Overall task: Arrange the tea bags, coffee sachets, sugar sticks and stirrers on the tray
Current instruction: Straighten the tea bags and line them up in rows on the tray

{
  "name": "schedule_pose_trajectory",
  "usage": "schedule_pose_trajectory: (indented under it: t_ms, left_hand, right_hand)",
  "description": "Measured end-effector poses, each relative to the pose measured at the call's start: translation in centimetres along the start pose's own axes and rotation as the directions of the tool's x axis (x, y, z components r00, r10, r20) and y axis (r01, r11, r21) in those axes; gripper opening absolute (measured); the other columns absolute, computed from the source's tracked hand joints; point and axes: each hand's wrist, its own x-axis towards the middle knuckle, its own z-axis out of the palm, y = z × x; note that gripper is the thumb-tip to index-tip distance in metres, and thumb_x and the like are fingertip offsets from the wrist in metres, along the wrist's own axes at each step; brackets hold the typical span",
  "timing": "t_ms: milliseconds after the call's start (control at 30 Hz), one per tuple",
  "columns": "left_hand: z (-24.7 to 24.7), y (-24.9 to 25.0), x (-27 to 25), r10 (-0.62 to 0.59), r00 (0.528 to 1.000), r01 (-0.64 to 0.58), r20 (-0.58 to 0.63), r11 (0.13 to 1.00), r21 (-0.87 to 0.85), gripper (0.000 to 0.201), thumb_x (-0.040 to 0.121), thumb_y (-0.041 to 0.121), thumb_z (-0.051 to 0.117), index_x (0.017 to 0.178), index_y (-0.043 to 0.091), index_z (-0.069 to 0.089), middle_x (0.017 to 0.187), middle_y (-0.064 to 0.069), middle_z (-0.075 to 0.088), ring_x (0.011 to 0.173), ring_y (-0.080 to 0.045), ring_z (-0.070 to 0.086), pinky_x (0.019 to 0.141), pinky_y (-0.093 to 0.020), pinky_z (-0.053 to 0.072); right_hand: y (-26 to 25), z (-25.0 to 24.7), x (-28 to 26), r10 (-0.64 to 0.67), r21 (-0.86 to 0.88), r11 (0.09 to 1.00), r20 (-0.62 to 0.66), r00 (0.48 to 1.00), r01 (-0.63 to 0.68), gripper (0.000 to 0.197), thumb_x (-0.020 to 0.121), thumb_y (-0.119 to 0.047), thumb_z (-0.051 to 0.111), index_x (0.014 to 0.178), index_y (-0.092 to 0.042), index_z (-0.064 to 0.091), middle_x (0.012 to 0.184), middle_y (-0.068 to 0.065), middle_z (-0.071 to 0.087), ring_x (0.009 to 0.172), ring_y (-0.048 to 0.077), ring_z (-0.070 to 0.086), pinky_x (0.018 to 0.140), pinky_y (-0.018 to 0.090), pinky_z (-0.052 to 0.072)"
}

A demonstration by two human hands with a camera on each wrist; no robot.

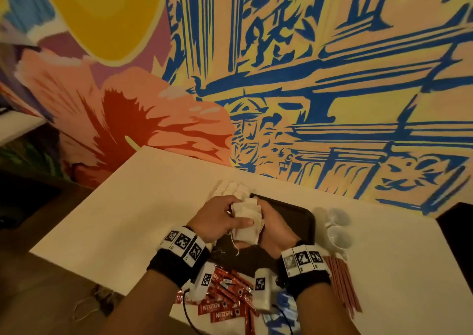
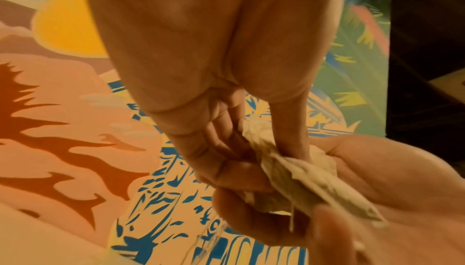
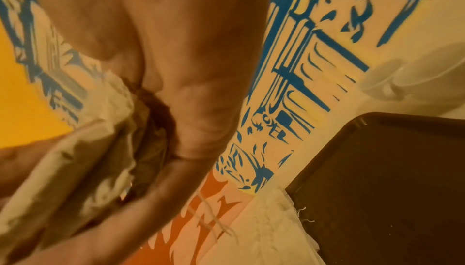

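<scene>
Left hand [image 1: 220, 218] and right hand [image 1: 275, 228] together, fingers curled, gripping.

One tray [image 1: 302, 222], two cups [image 1: 339, 228], two hands [image 1: 217, 219]; tea bags [image 1: 247, 222], sachets [image 1: 225, 301] and stirrers [image 1: 343, 283] too bunched to count.

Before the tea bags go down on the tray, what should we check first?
1. Both hands hold the tea bags: ok. Left hand and right hand grip the bunch.
2. Bunch is above the tray: ok.
3. Bare room on the tray: ok, its dark surface shows beside the hands.
4. Bags squared up: not ok, their edges fan out unevenly.
5. Strings free: cannot tell, some dangle loose below.
6. Other tea bags out of the way: ok, they lie past the tray's far corner.
</scene>
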Motion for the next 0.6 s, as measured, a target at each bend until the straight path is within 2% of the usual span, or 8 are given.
schedule_pose_trajectory:
  t_ms: [67, 100, 200, 267, 367, 500, 533, 600]
  left_hand:
    - [0.9, 0.8, 0.0, 0.036, 0.999, -0.035, -0.008, 0.999, 0.026, 0.042, 0.068, 0.042, 0.086, 0.102, 0.023, 0.071, 0.097, 0.003, 0.075, 0.091, -0.017, 0.072, 0.088, -0.046, 0.056]
    - [1.2, 1.3, 0.0, 0.051, 0.999, -0.050, -0.018, 0.998, 0.041, 0.037, 0.073, 0.037, 0.086, 0.104, 0.024, 0.070, 0.097, 0.004, 0.075, 0.088, -0.013, 0.072, 0.086, -0.041, 0.057]
    - [2.0, 2.7, -0.2, 0.092, 0.995, -0.087, -0.042, 0.991, 0.097, 0.035, 0.080, 0.030, 0.083, 0.110, 0.025, 0.067, 0.104, 0.010, 0.070, 0.084, -0.001, 0.069, 0.073, -0.016, 0.052]
    - [2.3, 3.1, -0.2, 0.132, 0.986, -0.110, -0.106, 0.974, 0.196, 0.041, 0.079, 0.037, 0.083, 0.113, 0.029, 0.062, 0.111, 0.010, 0.062, 0.087, -0.002, 0.064, 0.069, -0.012, 0.047]
    - [2.3, 3.0, 0.0, 0.148, 0.971, -0.106, -0.186, 0.970, 0.219, 0.050, 0.075, 0.040, 0.084, 0.116, 0.032, 0.056, 0.112, 0.010, 0.055, 0.082, -0.009, 0.061, 0.068, -0.014, 0.047]
    - [2.3, 3.1, 0.2, 0.179, 0.950, -0.145, -0.255, 0.979, 0.146, 0.055, 0.074, 0.040, 0.086, 0.119, 0.033, 0.055, 0.112, 0.009, 0.056, 0.077, -0.019, 0.063, 0.071, -0.024, 0.053]
    - [2.4, 3.2, 0.2, 0.178, 0.949, -0.146, -0.261, 0.979, 0.140, 0.055, 0.075, 0.041, 0.085, 0.120, 0.034, 0.054, 0.111, 0.009, 0.057, 0.078, -0.021, 0.063, 0.072, -0.025, 0.054]
    - [2.8, 3.4, 0.2, 0.163, 0.951, -0.137, -0.263, 0.984, 0.115, 0.054, 0.077, 0.045, 0.082, 0.121, 0.035, 0.052, 0.108, 0.009, 0.058, 0.078, -0.018, 0.064, 0.071, -0.024, 0.053]
  right_hand:
    - [-0.6, -0.2, -1.5, 0.012, -0.021, 1.000, 0.061, 0.998, -0.011, 0.066, 0.102, -0.065, 0.030, 0.127, -0.017, 0.068, 0.115, 0.012, 0.073, 0.090, 0.026, 0.073, 0.060, 0.042, 0.062]
    - [-0.9, -0.4, -2.1, 0.008, -0.042, 0.999, 0.084, 0.996, -0.005, 0.070, 0.099, -0.070, 0.029, 0.127, -0.021, 0.069, 0.118, 0.011, 0.073, 0.096, 0.026, 0.074, 0.065, 0.044, 0.063]
    - [-1.9, -0.9, -3.3, -0.022, -0.078, 0.996, 0.118, 0.993, 0.032, 0.070, 0.097, -0.073, 0.029, 0.130, -0.023, 0.067, 0.124, 0.009, 0.072, 0.107, 0.027, 0.071, 0.078, 0.047, 0.060]
    - [-2.3, -1.1, -4.0, -0.048, -0.078, 0.995, 0.115, 0.992, 0.057, 0.059, 0.100, -0.062, 0.038, 0.131, -0.020, 0.066, 0.119, 0.009, 0.073, 0.101, 0.027, 0.072, 0.076, 0.045, 0.060]
    - [-2.9, -1.6, -4.6, -0.094, -0.065, 0.993, 0.107, 0.990, 0.101, 0.044, 0.095, -0.031, 0.057, 0.132, -0.007, 0.062, 0.114, 0.015, 0.071, 0.094, 0.028, 0.072, 0.072, 0.040, 0.062]
    - [-3.7, -2.3, -5.0, -0.163, -0.080, 0.983, 0.047, 0.985, 0.166, 0.034, 0.098, -0.003, 0.049, 0.122, 0.019, 0.054, 0.112, 0.034, 0.066, 0.091, 0.035, 0.072, 0.068, 0.035, 0.062]
    - [-3.9, -2.5, -5.1, -0.189, -0.086, 0.978, 0.026, 0.982, 0.191, 0.034, 0.098, -0.001, 0.051, 0.123, 0.022, 0.052, 0.117, 0.038, 0.063, 0.092, 0.037, 0.072, 0.066, 0.034, 0.062]
    - [-4.3, -2.6, -5.6, -0.242, -0.085, 0.967, 0.011, 0.970, 0.242, 0.032, 0.096, 0.002, 0.056, 0.124, 0.018, 0.055, 0.121, 0.036, 0.063, 0.098, 0.040, 0.072, 0.066, 0.032, 0.062]
